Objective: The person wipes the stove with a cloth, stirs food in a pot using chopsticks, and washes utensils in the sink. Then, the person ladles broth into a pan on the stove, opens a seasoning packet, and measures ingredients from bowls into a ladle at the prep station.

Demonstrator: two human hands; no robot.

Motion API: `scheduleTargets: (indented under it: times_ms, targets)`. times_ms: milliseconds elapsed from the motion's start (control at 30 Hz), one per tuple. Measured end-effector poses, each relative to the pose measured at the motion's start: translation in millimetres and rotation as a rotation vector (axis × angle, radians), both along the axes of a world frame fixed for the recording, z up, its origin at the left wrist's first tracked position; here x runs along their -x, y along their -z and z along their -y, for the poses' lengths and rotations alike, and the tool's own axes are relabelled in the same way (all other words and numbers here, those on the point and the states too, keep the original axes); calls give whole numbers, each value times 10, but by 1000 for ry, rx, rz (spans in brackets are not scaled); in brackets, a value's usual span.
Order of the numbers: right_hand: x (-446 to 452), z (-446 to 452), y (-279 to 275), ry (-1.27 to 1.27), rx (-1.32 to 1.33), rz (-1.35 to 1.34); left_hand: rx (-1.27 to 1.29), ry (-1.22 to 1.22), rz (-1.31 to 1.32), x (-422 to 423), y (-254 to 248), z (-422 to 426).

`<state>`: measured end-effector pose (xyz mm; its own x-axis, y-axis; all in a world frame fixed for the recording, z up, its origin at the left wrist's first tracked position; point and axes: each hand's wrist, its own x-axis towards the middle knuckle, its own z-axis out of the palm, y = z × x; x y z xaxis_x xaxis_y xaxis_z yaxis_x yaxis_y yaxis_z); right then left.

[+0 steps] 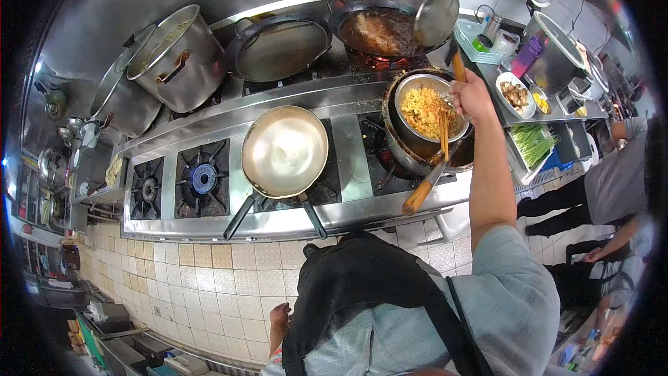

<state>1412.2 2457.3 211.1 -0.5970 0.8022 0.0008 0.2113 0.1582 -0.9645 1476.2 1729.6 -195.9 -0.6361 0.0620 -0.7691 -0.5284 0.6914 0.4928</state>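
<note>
The long steel stove [353, 160] carries a wide dark pot [391, 141] at the right and, left of it, a shallow pan [285, 150] with two dark handles beneath. A metal bowl [403, 118] of yellow crumbly food [422, 108] sits within the pot's opening, chopsticks [444, 136] leaning in it. The right hand [474, 97] is curled at the bowl's rim, touching a wooden handle [458, 67]; its exact grip is unclear. The left hand [280, 316] hangs low, fingers bent, contents indistinguishable.

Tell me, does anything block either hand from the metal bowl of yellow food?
Nothing visible blocks the right hand, which is at the bowl. Between the left hand and the bowl stand the person's torso and the stove's front edge.
</note>
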Motion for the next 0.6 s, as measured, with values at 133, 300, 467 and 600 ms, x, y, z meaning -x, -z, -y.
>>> scheduleTargets:
  times_ms: [133,300,467,600]
  targets:
    - [140,50,133,-137,232,62,-85,-174,23,244,-519,-459]
    - [456,99,289,-219,566,-202,-84,-174,16,441,-737,-728]
    - [734,147,375,-243,672,-328,-65,-209,42,375,-880,-810]
    - [757,274,301,-230,601,-314,-128,-232,17,191,-738,-652]
